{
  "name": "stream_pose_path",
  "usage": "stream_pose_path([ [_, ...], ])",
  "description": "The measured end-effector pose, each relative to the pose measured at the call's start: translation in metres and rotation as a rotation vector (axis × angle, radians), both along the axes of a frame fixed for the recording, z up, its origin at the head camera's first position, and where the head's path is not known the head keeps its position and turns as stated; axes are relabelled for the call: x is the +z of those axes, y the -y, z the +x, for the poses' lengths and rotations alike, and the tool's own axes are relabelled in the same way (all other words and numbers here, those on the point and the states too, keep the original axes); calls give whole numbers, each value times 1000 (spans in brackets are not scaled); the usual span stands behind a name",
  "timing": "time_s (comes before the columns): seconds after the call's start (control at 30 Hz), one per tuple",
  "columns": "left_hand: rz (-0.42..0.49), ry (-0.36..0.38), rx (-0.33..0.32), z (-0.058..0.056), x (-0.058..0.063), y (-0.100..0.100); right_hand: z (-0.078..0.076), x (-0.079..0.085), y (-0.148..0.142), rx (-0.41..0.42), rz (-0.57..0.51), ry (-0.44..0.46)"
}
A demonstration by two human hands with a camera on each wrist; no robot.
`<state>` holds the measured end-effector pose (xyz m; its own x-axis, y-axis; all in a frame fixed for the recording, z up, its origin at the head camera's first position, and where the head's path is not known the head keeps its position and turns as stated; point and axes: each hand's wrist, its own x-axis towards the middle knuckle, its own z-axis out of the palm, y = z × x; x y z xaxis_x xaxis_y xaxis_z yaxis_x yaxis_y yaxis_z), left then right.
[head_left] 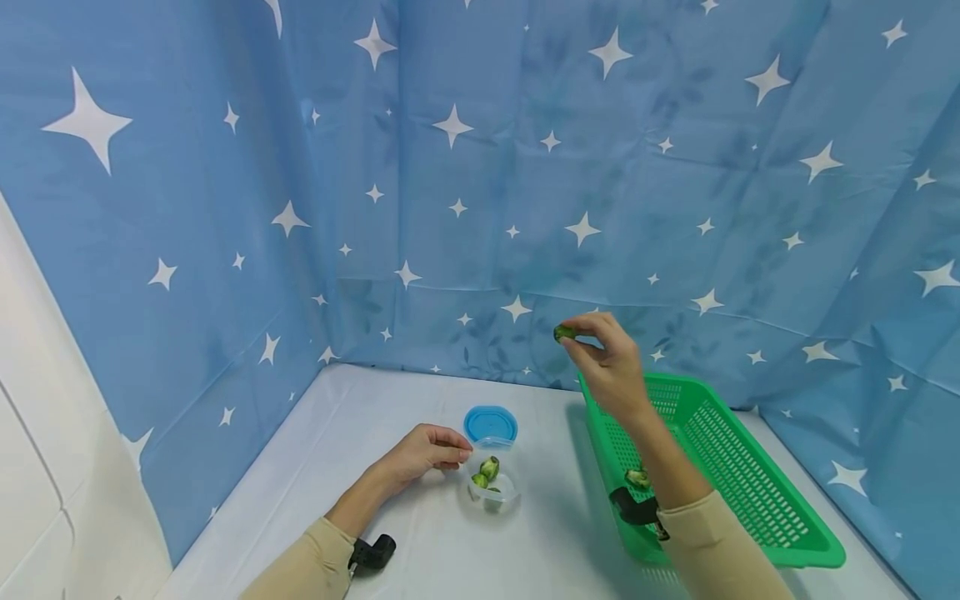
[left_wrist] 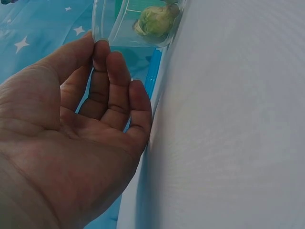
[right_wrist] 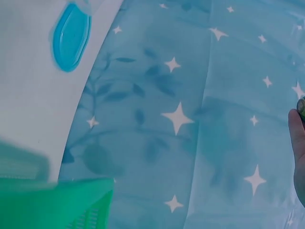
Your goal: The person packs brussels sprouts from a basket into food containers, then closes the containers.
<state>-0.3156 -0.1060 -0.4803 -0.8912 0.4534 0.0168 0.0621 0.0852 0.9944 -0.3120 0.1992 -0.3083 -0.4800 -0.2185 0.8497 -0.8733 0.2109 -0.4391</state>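
My left hand (head_left: 429,452) pinches the rim of a small clear plastic container (head_left: 504,493) between thumb and fingertips. Several green Brussels sprouts (head_left: 489,467) lie in it, and one sprout (left_wrist: 156,23) shows through its wall in the left wrist view. Raised high above the table, my right hand (head_left: 611,362) holds another Brussels sprout (head_left: 564,333) between thumb and fingers. In the right wrist view only a strip of that hand (right_wrist: 298,152) and a bit of the sprout show at the right edge.
A green perforated basket (head_left: 738,479) stands at the right, with a Brussels sprout (head_left: 637,478) inside, partly hidden by the right forearm. A blue lid (head_left: 491,424) lies on the white table (head_left: 420,533) behind the container. A blue star-patterned curtain (head_left: 480,167) hangs behind the table.
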Motion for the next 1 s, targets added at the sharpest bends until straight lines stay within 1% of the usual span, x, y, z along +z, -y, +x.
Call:
stream_pose_path([
  [0.13,1,-2,-2,-1,0,0,5,0,7,-4,4,6],
  [0.23,3,2,-6,-2,-1,1,8,-1,12,4,-1,-9],
  [0.43,10,4,-14,-2,-2,1,16,-4,22,55,-38,-10],
  [0.6,11,3,-16,-2,-2,1,21,-7,30,74,-35,-9],
  [0.8,13,0,-18,-2,-2,2,24,-13,37,88,-51,12],
  [1.0,10,3,-12,-1,-1,2,25,-18,40,75,-47,23],
])
